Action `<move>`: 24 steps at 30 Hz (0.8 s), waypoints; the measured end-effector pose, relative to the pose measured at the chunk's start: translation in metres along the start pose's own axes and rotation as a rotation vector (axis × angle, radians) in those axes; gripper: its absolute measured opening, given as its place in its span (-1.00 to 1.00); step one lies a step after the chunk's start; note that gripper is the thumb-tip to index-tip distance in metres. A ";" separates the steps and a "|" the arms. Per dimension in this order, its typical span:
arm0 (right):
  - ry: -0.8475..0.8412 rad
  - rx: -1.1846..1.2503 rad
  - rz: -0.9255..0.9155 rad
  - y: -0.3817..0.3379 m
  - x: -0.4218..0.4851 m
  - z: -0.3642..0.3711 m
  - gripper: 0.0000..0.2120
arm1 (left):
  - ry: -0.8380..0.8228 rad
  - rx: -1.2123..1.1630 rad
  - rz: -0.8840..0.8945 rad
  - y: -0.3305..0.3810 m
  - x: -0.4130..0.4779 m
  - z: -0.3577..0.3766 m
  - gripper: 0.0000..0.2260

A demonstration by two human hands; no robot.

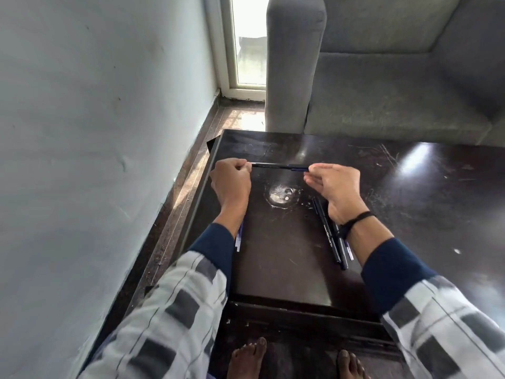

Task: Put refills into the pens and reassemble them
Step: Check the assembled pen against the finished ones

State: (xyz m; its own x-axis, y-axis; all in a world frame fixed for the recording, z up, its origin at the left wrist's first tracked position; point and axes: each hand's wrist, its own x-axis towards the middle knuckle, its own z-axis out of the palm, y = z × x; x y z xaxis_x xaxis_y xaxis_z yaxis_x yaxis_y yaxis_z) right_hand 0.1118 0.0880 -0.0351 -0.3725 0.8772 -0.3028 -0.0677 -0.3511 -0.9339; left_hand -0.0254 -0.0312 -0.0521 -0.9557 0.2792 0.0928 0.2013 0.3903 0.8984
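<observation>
Pen [278,166] is held level at centre frame, above the far part of the table [410,187] and not touching it. Left hand [231,177] is curled, with the fingertips clamped on the pen's left end. Right hand [334,184] pinches the right end with thumb and forefinger tips; the other fingers are loose. The contact is small, so I'm reading that pinch as light.

My read: the step is seating or closing up this pen. Whether the refill is fully in, I can't tell.

- Keep both ends on one axis and push straight, no bending.
- Anchor with the left hand, push or twist with the right.
- If it binds, back off and re-align.

Loose pens [328,236] lie below the right wrist, lower right of centre. Refills [239,239] are partly hidden under the left wrist. Grey sofa [410,91] sits at upper right.
</observation>
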 end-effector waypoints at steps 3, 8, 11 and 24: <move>0.032 -0.023 0.033 -0.008 0.023 0.011 -0.90 | 0.010 0.088 0.039 0.011 0.017 0.012 -0.79; 0.074 -0.157 0.063 -0.007 0.057 0.016 -0.94 | -0.043 0.187 0.029 0.011 0.037 0.027 -0.80; 0.062 -0.210 0.085 -0.002 0.067 0.018 -0.85 | -0.086 0.265 0.030 0.004 0.044 0.032 -0.77; 0.069 -0.480 0.004 -0.001 0.046 -0.008 -0.66 | -0.148 0.288 0.038 -0.002 0.036 0.000 -0.84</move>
State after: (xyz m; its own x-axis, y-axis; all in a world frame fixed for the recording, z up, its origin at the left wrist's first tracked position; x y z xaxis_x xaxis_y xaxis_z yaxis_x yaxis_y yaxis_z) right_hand 0.1024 0.1312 -0.0500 -0.3081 0.9016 -0.3037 0.3743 -0.1786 -0.9099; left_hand -0.0599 -0.0221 -0.0503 -0.9088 0.4152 0.0417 0.3095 0.6035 0.7349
